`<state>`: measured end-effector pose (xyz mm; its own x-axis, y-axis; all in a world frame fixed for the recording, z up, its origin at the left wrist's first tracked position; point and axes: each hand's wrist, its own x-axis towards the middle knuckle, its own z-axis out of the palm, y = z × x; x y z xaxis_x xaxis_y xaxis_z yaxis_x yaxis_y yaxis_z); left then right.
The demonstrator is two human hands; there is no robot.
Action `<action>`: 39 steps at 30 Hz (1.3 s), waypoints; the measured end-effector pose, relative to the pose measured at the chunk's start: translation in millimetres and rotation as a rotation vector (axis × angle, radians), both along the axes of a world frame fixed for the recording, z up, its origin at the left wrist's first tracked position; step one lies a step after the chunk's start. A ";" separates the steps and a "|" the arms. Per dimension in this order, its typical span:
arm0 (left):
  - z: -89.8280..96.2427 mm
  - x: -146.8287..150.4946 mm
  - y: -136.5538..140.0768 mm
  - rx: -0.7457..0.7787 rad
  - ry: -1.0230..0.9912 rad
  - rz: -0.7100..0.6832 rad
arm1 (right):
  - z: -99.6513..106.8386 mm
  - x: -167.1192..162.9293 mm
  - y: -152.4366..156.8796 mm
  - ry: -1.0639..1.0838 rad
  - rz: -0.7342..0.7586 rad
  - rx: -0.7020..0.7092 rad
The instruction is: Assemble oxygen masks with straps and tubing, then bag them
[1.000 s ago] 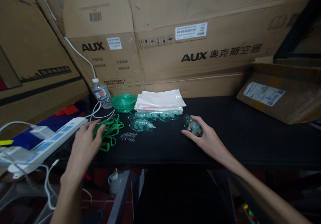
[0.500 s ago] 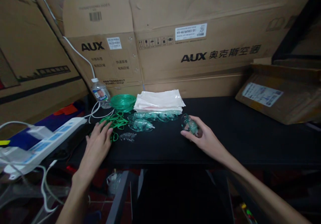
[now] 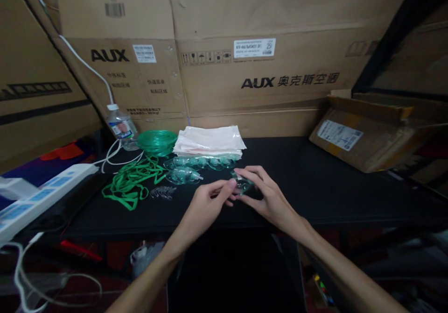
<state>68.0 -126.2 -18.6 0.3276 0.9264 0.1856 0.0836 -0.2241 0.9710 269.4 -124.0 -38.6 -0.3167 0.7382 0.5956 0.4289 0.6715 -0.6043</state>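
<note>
A clear green oxygen mask [image 3: 241, 185] is held over the front of the black table, partly covered by fingers. My right hand [image 3: 269, 194] curves around it from the right. From the left, my left hand [image 3: 212, 201] has its thumb and fingers pinched at the mask's edge; whether something small is also between them is hidden. Further left lie a tangle of green elastic straps [image 3: 131, 182] and several thin curved clear strips [image 3: 163, 192]. Another mask [image 3: 182, 175] rests behind the strips, with a row of masks [image 3: 210, 162] at its back.
White plastic packets [image 3: 210, 140] are stacked behind the masks, beside coiled green tubing [image 3: 157, 142] and a plastic bottle [image 3: 122, 128]. A power strip [image 3: 45, 194] with cables lies left. An open cardboard box [image 3: 364, 133] stands right. Large cartons [image 3: 210, 98] wall the back.
My left hand has left the green straps and moved right to the mask. My right hand has brought the mask slightly left and nearer. The view has shifted to the right.
</note>
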 end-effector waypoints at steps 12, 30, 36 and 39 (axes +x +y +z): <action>-15.0 -6.8 4.5 -0.060 -0.158 -0.034 | 2.2 1.1 2.8 0.087 -0.020 -0.185; -26.5 -9.2 3.2 -0.083 -0.156 -0.032 | 3.6 -1.2 -2.7 0.111 0.062 -0.270; -30.4 -7.4 1.8 -0.021 -0.083 -0.007 | 3.2 -5.5 -5.6 0.084 0.085 -0.266; -32.1 -5.7 1.2 0.017 -0.052 0.019 | 5.4 -8.5 -9.0 0.051 0.059 -0.249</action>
<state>62.3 -125.0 -50.7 0.2995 0.9290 0.2171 0.0377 -0.2389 0.9703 260.9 -133.0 -33.3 -0.3382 0.8450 0.4142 0.3579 0.5225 -0.7739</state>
